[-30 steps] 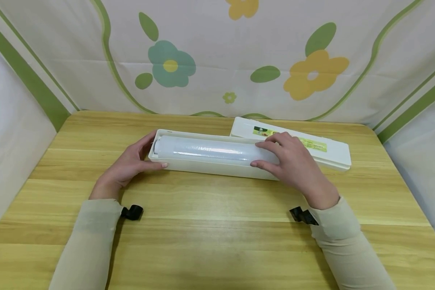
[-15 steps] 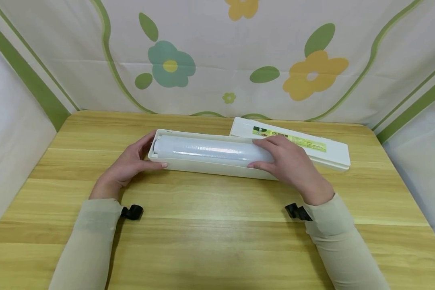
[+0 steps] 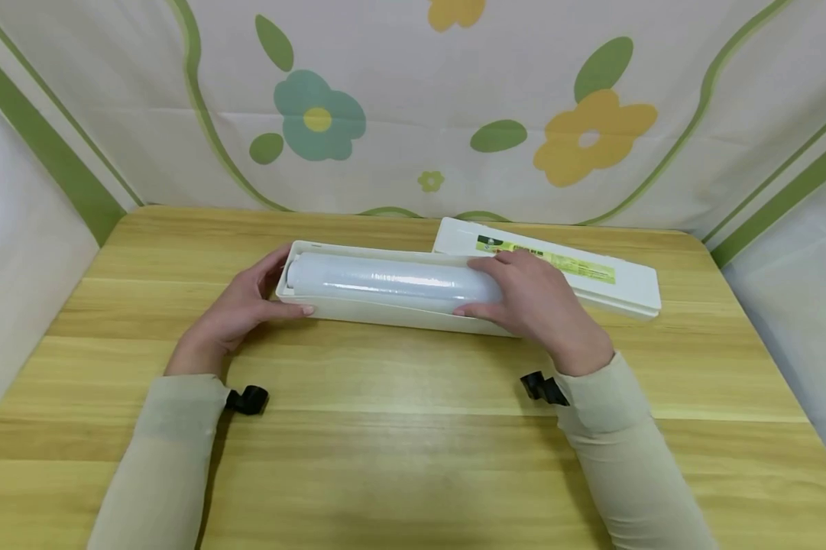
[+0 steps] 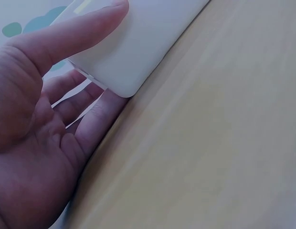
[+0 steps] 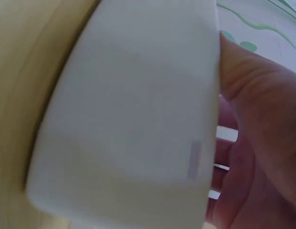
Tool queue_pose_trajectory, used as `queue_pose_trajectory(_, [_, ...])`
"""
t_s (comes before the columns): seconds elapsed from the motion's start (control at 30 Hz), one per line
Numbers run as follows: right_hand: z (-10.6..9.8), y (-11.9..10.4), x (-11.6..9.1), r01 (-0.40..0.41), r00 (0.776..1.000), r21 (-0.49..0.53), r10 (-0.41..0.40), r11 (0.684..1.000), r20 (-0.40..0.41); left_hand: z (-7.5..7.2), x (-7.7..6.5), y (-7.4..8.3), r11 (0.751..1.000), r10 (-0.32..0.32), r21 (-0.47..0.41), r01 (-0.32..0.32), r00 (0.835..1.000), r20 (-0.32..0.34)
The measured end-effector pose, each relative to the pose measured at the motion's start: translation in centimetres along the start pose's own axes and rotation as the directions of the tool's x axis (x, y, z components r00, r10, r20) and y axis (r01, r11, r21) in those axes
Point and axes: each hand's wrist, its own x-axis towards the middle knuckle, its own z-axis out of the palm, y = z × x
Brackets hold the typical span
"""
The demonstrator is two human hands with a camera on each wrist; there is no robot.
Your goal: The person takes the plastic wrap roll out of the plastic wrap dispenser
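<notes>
A roll of cling film lies lengthwise in a long, open white box on the table. My left hand holds the box's left end, its thumb along the near wall and the other fingers round the far side. In the left wrist view that thumb lies across the box wall, with the fingers beneath the corner. My right hand reaches over the right part of the roll and grips it, thumb at the near side, fingers at the far side. It hides the roll's right end.
The white lid, with a green and yellow label, lies aslant behind the box at the right. Wooden table shows in front. A flower-patterned cloth hangs behind the far edge.
My right hand has slid left along the roll, its fingers coming closer round it. The left hand keeps its place on the box end. The head view has shifted slightly.
</notes>
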Motion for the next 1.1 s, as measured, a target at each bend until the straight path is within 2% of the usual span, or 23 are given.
queue_pose_trajectory(0.4, [-0.1,-1.1,1.7,-0.078,0.991,0.065,0.07,0.995,0.11,-0.3,-0.3,0.4,1.0,0.02,0.007,-0.02,1.0,0.002])
queue_pose_trajectory(0.63, [0.1,-1.3,1.8,-0.102,0.985,0.127,0.083,0.987,0.15,0.1,-0.1,0.3,1.0,0.026,0.003,-0.026,1.0,-0.001])
queue_pose_trajectory(0.93, [1.0,-1.1,1.6,-0.098,0.978,0.023,0.092,0.995,0.19,0.6,0.0,0.3,0.999,0.035,-0.005,-0.035,0.999,0.009])
queue_pose_trajectory(1.1, [1.1,-1.1,1.8,-0.096,0.982,0.053,0.086,0.994,0.169,0.6,0.0,0.2,0.999,0.038,-0.018,-0.037,0.999,0.005])
